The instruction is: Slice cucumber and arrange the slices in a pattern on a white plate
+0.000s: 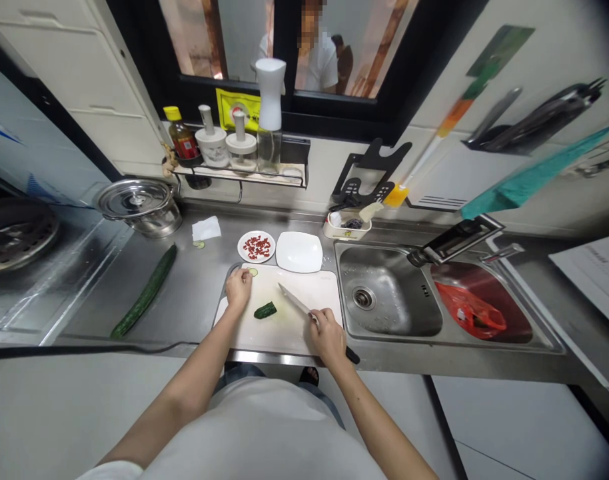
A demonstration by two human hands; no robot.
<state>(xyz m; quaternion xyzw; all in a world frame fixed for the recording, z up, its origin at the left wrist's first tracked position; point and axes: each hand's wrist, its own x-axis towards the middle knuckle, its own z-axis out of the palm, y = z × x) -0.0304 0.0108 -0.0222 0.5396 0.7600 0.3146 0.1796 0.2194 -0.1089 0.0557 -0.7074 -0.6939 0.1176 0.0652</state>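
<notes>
My right hand grips a kitchen knife by its black handle, the blade pointing up and left over the white cutting board. At the board's upper left corner, my left hand is closed, its fingertips at a thin pale-green cucumber slice. A short cut piece of cucumber lies on the board between both hands, apart from the blade. To the left on the steel counter rests a whole long cucumber.
Behind the board stand a small plate of chopped red pieces and a white square plate. A sink adjoins on the right, with a red bag in its second basin. A lidded steel pot and white paper sit at left.
</notes>
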